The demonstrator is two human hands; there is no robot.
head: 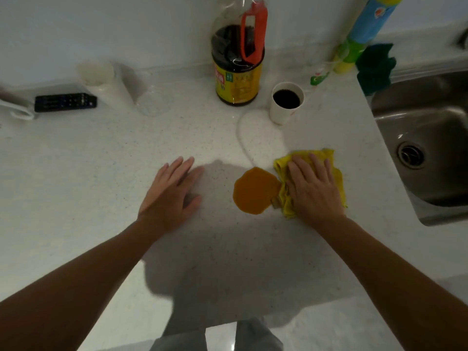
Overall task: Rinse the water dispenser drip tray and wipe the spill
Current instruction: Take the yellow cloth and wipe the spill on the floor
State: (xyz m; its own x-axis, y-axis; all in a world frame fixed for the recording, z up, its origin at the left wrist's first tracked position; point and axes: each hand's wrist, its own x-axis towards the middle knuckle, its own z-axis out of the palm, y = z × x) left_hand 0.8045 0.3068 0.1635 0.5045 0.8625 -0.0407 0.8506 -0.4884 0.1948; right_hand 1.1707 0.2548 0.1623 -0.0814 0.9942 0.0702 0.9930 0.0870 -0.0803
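An orange-brown spill point(255, 190) lies as a round puddle on the white speckled counter point(101, 173). A crumpled yellow cloth point(326, 158) lies right of the puddle, its left edge touching the liquid. My right hand point(314, 186) presses flat on the cloth, fingers spread. My left hand point(172, 191) rests flat on the bare counter left of the spill, holding nothing. No drip tray is in view.
A steel sink point(430, 148) is at the right. Behind the spill stand a paper cup of dark liquid point(286, 103) and a large dark sauce bottle point(238, 59). A green sponge point(374, 67), a detergent bottle point(364, 34), a remote point(65, 102) and a white cup point(96, 73) lie further back.
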